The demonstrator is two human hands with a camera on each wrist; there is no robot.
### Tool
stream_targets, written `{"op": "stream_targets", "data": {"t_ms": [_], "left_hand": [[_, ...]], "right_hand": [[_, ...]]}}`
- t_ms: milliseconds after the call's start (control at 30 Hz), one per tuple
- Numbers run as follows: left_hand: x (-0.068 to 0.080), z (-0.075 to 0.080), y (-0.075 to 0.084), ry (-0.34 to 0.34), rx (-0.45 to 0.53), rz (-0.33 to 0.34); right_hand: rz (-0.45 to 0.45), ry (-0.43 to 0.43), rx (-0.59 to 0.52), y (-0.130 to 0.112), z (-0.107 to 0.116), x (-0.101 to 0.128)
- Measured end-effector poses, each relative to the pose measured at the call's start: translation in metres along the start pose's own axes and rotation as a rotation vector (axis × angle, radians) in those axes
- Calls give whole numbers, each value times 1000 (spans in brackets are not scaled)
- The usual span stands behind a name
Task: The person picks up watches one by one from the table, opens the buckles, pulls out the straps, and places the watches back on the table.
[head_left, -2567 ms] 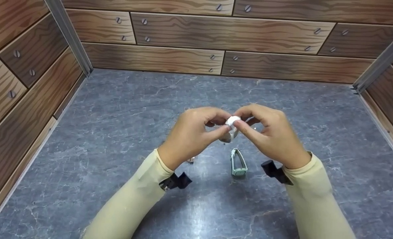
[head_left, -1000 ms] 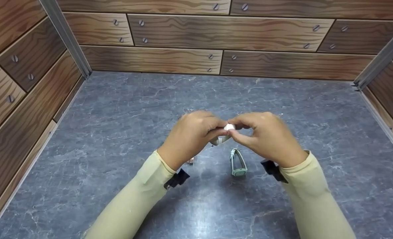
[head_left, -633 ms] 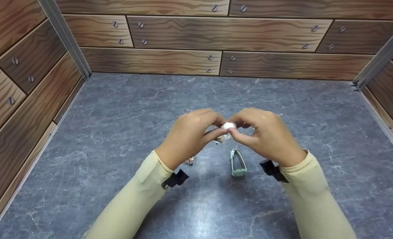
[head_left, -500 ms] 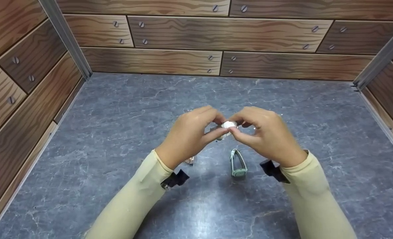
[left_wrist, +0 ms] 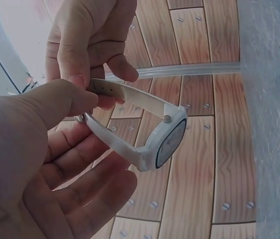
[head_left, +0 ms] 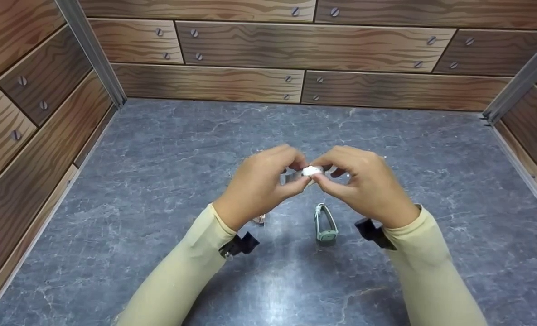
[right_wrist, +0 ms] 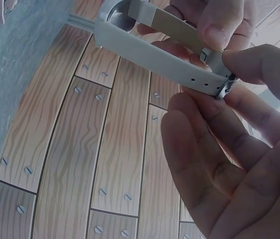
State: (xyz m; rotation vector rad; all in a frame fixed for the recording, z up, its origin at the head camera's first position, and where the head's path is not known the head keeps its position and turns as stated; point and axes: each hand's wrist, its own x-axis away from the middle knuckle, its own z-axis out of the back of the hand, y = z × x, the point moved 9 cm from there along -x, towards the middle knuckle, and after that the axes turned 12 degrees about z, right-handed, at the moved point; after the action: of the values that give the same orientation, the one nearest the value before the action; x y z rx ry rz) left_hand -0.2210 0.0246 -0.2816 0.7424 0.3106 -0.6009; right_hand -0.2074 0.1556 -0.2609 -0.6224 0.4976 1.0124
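A white wristwatch (left_wrist: pixel 122 144) hangs in the air between both hands, its round case on the far side from the fingers in the left wrist view. The strap makes a loop, its ends meeting at a metal buckle (right_wrist: pixel 225 88). My left hand (head_left: pixel 260 183) pinches the strap near the buckle between thumb and fingers. My right hand (head_left: pixel 363 182) pinches the strap ends from the other side, thumb on the strap, other fingers loosely bent. Whether the pin sits in a hole I cannot tell. In the head view, fingers hide most of the watch.
A pale green watch (head_left: pixel 327 234) with its band looped stands on the grey marbled table (head_left: pixel 182 149), below the hands. A small pinkish-brown item (head_left: pixel 260 219) lies partly hidden behind the left wrist. Wood-patterned walls (head_left: pixel 241 81) enclose the table's back and sides.
Both hands have shifted slightly left and down since the earliest frame, still holding the white watch. Its hanging part has swung up behind the left fingers. The green watch has not moved.
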Motion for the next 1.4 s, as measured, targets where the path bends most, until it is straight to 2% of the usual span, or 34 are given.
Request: {"op": "stream_targets", "data": {"t_ms": [333,500,1033,1200,1400], "left_hand": [[4,8,6,93,8,-71],[5,8,8,104,8,-82],[3,6,6,55,18,-33],[2,5,3,42,58,-1],[-1,4,-2,14,138,71]], "right_hand": [[-39,25,-78,2,2,0],[-69,16,-96,3,0,0],[-46,6,-70,2,-2,-1],[-47,21,-63,2,0,0],[-68,35,-87,4,2,1]]}}
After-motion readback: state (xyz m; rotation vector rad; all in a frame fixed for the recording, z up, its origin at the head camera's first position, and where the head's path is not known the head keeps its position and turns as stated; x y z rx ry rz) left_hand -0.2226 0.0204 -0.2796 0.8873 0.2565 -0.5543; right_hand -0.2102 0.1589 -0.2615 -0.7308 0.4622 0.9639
